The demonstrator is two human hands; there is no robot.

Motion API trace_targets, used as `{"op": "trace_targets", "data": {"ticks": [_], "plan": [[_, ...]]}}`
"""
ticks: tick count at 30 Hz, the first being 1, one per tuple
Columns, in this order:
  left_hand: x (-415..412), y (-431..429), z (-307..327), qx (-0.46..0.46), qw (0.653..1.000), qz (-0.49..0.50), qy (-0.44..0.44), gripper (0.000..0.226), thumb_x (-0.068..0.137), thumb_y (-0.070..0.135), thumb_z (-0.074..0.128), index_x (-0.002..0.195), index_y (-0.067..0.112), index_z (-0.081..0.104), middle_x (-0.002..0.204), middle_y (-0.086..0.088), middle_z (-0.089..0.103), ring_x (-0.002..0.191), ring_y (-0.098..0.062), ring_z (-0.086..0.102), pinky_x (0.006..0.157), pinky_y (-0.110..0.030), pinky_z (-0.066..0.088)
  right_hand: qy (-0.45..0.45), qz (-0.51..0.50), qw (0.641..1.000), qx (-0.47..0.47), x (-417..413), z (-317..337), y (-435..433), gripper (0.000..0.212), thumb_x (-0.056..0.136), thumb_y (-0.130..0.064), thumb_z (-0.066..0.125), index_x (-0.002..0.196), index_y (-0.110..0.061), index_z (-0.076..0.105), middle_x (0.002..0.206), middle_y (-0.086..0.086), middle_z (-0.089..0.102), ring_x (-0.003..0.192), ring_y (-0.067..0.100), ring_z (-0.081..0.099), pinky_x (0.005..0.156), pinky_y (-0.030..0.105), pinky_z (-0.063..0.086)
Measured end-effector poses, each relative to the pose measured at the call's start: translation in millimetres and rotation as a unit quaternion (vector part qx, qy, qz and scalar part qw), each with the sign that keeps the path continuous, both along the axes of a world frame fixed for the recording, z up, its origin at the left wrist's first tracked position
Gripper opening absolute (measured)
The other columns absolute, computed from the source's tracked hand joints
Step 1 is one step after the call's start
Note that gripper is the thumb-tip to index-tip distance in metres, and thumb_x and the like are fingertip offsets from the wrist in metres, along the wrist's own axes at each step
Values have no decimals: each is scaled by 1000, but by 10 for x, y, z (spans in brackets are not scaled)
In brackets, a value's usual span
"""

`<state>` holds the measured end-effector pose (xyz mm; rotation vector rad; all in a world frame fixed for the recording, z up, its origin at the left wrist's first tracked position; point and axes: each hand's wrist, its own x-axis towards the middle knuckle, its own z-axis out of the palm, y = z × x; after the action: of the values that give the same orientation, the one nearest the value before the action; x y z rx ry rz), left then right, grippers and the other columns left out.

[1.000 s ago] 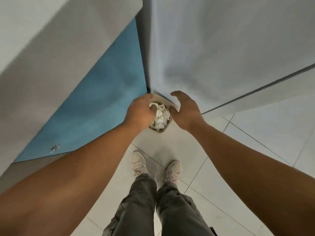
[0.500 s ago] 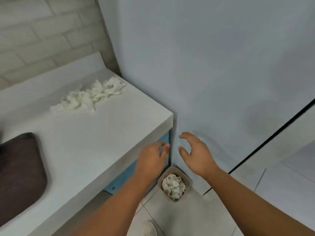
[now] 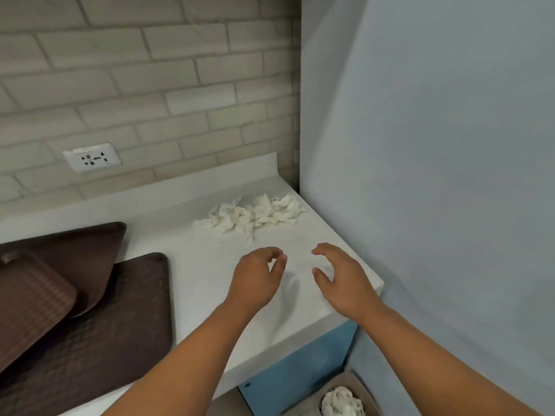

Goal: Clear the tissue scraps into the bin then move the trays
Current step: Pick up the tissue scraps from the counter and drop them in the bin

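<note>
White desk (image 3: 204, 280), brick wall behind: tissue scraps (image 3: 252, 216) heaped near its back corner. My left hand (image 3: 255, 280) and right hand (image 3: 339, 283) hover empty, loosely curled. Trays (image 3: 90, 325) sit left, bin (image 3: 357, 385) below. Socket (image 3: 91, 157) markings unreadable.

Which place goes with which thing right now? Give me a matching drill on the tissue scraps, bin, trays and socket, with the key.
Things:
1. tissue scraps
2. bin
3. trays
4. socket

Places:
A. on the brick wall
B. low down, beside the blue cabinet
C. overlapping on the left of the counter
D. near the counter's far right corner

Pairs: 1-D, 2-B, 3-C, 4-A
</note>
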<state>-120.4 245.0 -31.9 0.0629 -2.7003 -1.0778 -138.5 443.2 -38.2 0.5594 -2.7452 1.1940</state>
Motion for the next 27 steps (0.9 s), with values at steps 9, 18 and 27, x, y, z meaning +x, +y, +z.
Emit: {"op": "trace_targets", "data": {"ticks": [9,18,27], "plan": [[-1039,-1240,-197,-55,997,43,-40,32,93,33,63,123,20,64,122,6,64,109,-14,59,95,-29,47,-24,41,999,23,-999,-75,-994,35,94,-24,60,129,-21,58,141,-7,50,131,7,44,101,3,22],[-1896,-1850,-593,-110,988,50,-97,52,82,39,75,128,22,59,128,-1,49,105,-23,60,91,-30,49,-37,11,999,21,-1540,-305,-1513,29,92,-19,62,122,-21,61,134,-8,55,127,4,46,97,-3,20],[-1969,-2020,-767,-74,992,28,-95,26,84,11,62,109,16,60,89,-2,68,83,-22,65,71,-29,50,-32,11,999,26,-1783,-416,-1760,27,92,-15,62,118,-20,64,130,-6,58,125,6,50,101,2,25]]}}
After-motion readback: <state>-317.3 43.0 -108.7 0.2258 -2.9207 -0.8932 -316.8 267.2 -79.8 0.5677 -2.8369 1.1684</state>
